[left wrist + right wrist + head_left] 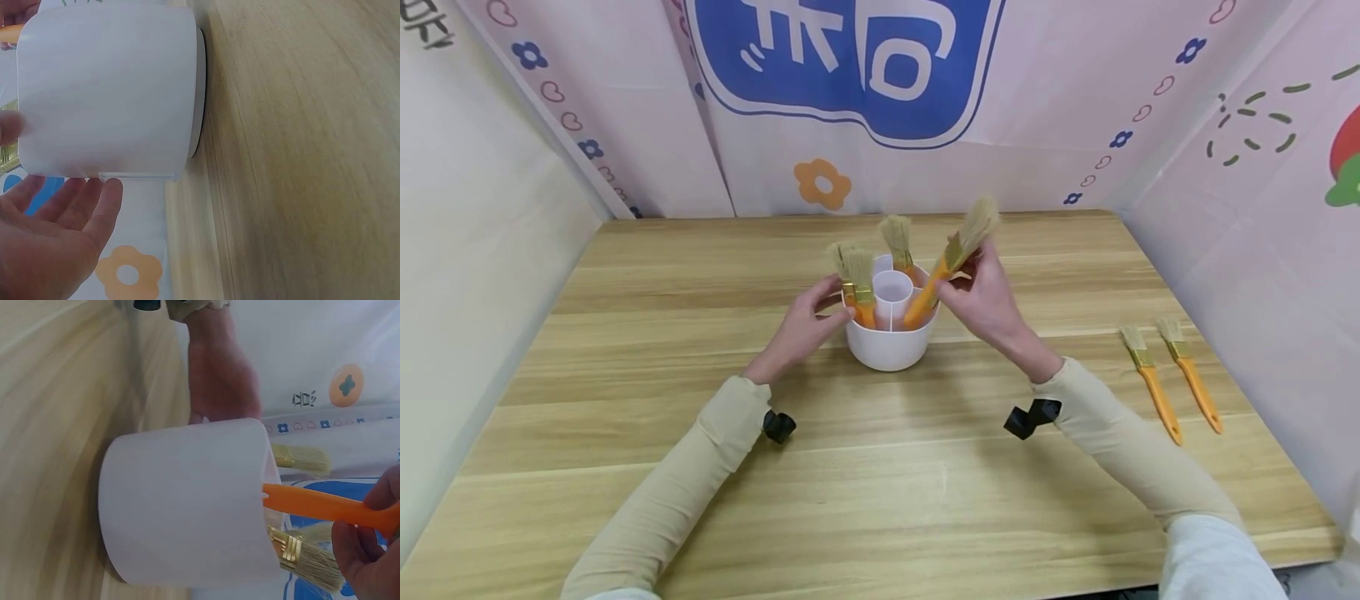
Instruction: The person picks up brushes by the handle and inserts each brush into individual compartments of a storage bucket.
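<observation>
A white round divided container (887, 350) with a central round cup stands upright on the table. My left hand (808, 325) grips its left side, thumb at the rim and fingertips (109, 187) against the wall. My right hand (988, 296) pinches a paintbrush (936, 287) with an orange handle, tilted bristles up. The handle's lower end is inside the right compartment; in the right wrist view the orange handle (312, 501) crosses the rim. Two paintbrushes (863, 287) stand bristles up in the left compartment. Another paintbrush (898, 242) stands in the back one.
Two more paintbrushes (1152, 383) lie side by side on the right part of the wooden table (880, 500), bristles pointing away from me. Printed white panels (1022, 167) enclose the table at the back and both sides.
</observation>
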`<state>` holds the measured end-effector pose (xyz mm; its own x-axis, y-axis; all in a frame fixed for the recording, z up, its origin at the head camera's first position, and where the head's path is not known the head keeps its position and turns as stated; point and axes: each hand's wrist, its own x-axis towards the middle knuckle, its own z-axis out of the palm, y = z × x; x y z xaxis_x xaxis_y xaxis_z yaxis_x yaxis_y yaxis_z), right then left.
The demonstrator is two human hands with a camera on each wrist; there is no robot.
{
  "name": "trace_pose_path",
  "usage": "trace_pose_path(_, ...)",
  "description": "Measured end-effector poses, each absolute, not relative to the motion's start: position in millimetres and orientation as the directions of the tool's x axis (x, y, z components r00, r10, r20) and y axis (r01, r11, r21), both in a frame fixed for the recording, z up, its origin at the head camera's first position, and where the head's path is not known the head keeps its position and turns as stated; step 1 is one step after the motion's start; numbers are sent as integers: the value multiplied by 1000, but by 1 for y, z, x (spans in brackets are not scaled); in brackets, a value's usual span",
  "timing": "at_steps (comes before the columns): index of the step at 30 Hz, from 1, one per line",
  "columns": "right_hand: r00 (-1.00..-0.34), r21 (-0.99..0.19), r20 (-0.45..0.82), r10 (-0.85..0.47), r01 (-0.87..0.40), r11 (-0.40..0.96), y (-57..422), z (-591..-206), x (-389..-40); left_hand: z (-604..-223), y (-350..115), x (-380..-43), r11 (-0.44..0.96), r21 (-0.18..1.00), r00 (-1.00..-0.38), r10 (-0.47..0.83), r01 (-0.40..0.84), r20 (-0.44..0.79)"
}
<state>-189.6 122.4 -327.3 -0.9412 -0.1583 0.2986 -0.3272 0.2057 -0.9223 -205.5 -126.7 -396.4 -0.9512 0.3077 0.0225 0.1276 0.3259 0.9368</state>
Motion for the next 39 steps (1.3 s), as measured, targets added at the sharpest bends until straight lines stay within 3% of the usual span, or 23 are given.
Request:
trace_pose_path(7, -933, -870, 293, -206, -350, 346, 114, -337, -183, -398, -126, -206, 323, 937, -952, 304, 133, 30)
trace_pose_path(21, -909, -769, 321, -268, -415, 486, 108, -352, -182, -397, -126, -207, 330, 934, -954, 298, 137, 34)
trace_pose_path(39, -922, -850, 356, -154, -388, 356, 106, -353, -175, -398, -126, -207, 331, 935, -955, 295, 130, 29)
